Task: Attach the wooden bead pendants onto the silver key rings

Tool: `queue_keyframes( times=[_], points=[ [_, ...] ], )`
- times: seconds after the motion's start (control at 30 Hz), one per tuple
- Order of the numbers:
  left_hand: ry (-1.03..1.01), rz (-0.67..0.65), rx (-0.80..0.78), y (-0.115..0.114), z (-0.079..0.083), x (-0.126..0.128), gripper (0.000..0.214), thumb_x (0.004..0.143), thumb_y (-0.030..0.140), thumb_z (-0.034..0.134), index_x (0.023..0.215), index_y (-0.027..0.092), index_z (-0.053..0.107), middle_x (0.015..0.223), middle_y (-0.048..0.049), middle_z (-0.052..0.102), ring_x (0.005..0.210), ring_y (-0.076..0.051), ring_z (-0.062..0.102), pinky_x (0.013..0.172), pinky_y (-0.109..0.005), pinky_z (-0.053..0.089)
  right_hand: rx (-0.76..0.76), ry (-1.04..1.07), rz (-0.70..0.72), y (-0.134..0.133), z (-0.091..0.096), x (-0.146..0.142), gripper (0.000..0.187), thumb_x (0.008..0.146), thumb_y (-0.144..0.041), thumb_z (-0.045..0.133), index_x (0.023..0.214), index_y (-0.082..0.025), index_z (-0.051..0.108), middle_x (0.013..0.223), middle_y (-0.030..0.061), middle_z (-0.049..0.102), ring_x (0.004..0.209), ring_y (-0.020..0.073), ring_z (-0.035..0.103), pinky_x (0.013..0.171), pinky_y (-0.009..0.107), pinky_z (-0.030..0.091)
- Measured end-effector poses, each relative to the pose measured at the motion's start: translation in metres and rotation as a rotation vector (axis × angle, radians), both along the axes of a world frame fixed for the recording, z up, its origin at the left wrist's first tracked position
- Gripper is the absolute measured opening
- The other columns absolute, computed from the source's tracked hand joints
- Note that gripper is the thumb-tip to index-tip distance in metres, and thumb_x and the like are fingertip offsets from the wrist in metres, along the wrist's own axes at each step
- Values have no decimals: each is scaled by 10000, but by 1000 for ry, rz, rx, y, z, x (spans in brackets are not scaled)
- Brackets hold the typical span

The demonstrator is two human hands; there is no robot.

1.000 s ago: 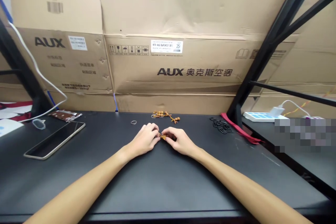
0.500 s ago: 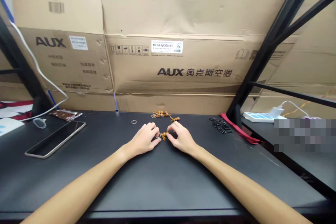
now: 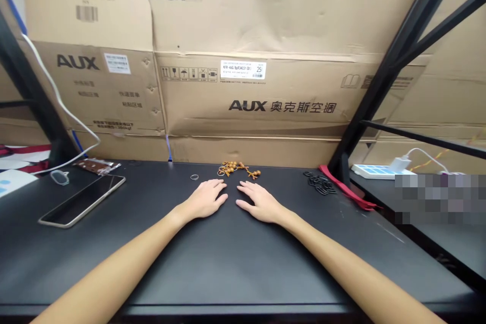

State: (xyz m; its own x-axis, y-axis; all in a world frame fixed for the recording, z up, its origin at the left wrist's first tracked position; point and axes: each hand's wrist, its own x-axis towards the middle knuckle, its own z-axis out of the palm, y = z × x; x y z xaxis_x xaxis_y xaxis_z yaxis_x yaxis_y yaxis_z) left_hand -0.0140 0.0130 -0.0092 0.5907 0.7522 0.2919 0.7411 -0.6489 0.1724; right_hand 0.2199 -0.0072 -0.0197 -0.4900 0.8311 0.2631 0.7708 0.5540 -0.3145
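My left hand [image 3: 207, 198] rests on the black tabletop [image 3: 243, 258], open, with its fingers stretched forward. Facing it across a small gap lies my right hand [image 3: 260, 201], also open and flat, holding nothing. Just beyond the fingertips sits a cluster of orange-brown beaded pendants [image 3: 237, 167] with metal rings; how many there are I cannot make out. A single metal split ring [image 3: 194, 177] lies apart, a little beyond and left of my left hand.
A phone [image 3: 83, 201] lies at left, near a brown packet [image 3: 96, 165] and a white cable. Black loops [image 3: 322, 182] are piled at right beside a red strap [image 3: 349, 190] and rack post. Cardboard [image 3: 246, 81] walls the back; a power strip [image 3: 375, 171] stands far right.
Both hands have let go of the beaded pendant and its ring, and their fingers have opened. That pendant now appears among the cluster at the back.
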Motion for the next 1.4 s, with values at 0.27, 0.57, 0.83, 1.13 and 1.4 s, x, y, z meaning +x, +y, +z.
queue_keyframes(
  times=[0.27,0.57,0.83,1.13,1.4],
  points=[
    [36,0,8,-3,1,2,465,951,411,347,1289,138,514,1378,-141,478,1294,-254,407,1075,-433,311,18,22,6,-1,0,-1,552,895,-524,444,1332,-190,493,1440,120,400,1341,272,354,1118,478,260],
    [40,6,7,-4,2,3,454,950,405,357,1278,141,528,1379,-136,480,1295,-255,409,1075,-422,307,23,11,3,0,-2,-1,565,894,-549,426,1333,-200,492,1440,112,404,1341,270,354,1121,471,254],
    [39,5,5,-3,1,2,459,948,414,350,1277,146,527,1377,-138,481,1294,-252,409,1071,-420,309,25,34,13,0,-1,-1,541,895,-519,449,1326,-196,498,1438,117,404,1338,275,358,1116,484,263],
    [30,-14,-5,-4,3,1,457,948,413,340,1274,152,524,1373,-133,484,1289,-249,413,1069,-418,313,42,47,16,1,-3,1,539,880,-531,471,1307,-205,517,1425,115,424,1324,278,380,1108,485,283],
    [-7,354,131,6,-5,-7,535,883,498,426,1223,96,518,1361,-216,460,1299,-350,374,1052,-489,298,152,0,-66,15,-1,14,510,889,-495,464,1296,-192,518,1427,115,420,1332,285,353,1079,479,310]
  ],
)
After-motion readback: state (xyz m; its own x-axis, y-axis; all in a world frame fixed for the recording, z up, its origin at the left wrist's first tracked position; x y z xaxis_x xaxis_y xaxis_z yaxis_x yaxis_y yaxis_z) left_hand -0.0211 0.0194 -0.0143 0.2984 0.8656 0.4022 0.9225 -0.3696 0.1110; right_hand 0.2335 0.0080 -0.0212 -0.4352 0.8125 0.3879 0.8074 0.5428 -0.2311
